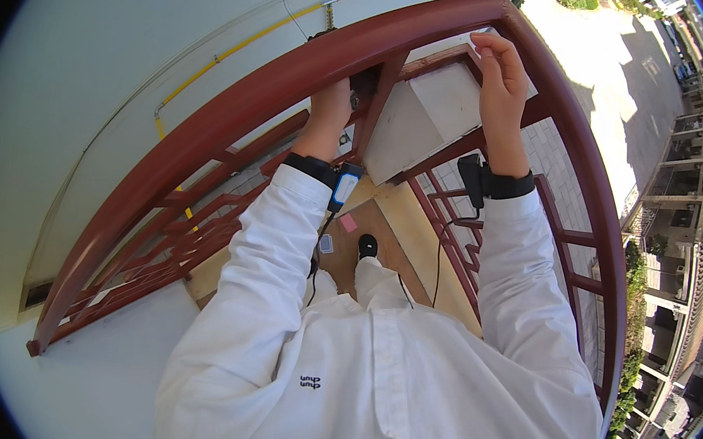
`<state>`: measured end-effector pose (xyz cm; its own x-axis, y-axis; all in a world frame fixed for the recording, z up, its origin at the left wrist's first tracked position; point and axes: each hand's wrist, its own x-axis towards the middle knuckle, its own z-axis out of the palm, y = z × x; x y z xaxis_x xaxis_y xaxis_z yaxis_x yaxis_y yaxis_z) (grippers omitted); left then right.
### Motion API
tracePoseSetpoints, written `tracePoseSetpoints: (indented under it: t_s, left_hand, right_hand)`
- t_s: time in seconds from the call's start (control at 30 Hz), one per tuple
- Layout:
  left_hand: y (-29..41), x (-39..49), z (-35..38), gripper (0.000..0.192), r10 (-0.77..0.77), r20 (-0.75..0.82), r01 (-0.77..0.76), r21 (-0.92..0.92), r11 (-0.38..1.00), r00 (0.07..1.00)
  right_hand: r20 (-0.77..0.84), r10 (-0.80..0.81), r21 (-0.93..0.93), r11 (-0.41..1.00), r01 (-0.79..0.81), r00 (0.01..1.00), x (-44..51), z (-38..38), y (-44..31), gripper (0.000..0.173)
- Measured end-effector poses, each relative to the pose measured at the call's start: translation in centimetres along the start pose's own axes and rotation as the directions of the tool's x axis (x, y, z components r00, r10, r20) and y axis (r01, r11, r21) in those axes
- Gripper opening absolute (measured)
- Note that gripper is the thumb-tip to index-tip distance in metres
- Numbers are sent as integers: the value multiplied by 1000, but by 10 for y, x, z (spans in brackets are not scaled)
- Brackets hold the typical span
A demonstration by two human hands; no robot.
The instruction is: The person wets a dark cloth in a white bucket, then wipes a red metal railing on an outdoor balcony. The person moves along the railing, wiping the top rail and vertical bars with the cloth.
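My left hand point(331, 107) reaches up behind a thick dark-red railing point(256, 84). The rail hides its fingers, so what they touch or hold does not show. Beside it, under the rail, is a dark object point(364, 83) whose kind is unclear. My right hand point(506, 85) is raised near the railing's corner, its fingers loosely bent and the thumb tip close to the index finger; nothing is visible in it. Black bands circle both wrists, each bearing a small device with a cable.
Red railings run down both sides. Below, a pink sheet point(348, 222) and a small pale card-like item point(326, 244) lie on the brown floor near a black shoe point(368, 246). A yellow pipe point(189, 83) follows the pale wall at left. Paved ground point(624, 74) and buildings show at right.
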<state>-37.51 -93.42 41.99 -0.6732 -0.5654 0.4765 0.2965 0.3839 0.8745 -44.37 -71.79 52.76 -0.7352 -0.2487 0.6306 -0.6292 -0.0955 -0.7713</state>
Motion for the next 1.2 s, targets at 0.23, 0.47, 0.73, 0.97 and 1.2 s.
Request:
tracePoseSetpoints:
  t_s: [0.23,0.47,0.73,0.97,1.2]
  left_hand:
    - [-9,8,28,31,-536,308,606,-555,570,786]
    - [-100,-12,70,37,-91,-247,33,-230,973,965]
    - [-188,-67,69,35,-401,-161,385,-119,915,902]
    - [-213,-20,60,31,-432,17,423,-240,874,902]
    - [-227,10,36,31,-487,146,508,-179,843,861]
  right_hand:
    - [201,-354,-427,807,407,913,49,56,17,24]
    - [66,-547,-563,670,484,834,51,79,41,18]
    - [93,-582,-533,656,534,808,54,78,43,20]
    - [101,-606,-506,651,565,789,54,77,43,19]
    - [93,-611,-498,655,568,786,55,76,44,17]
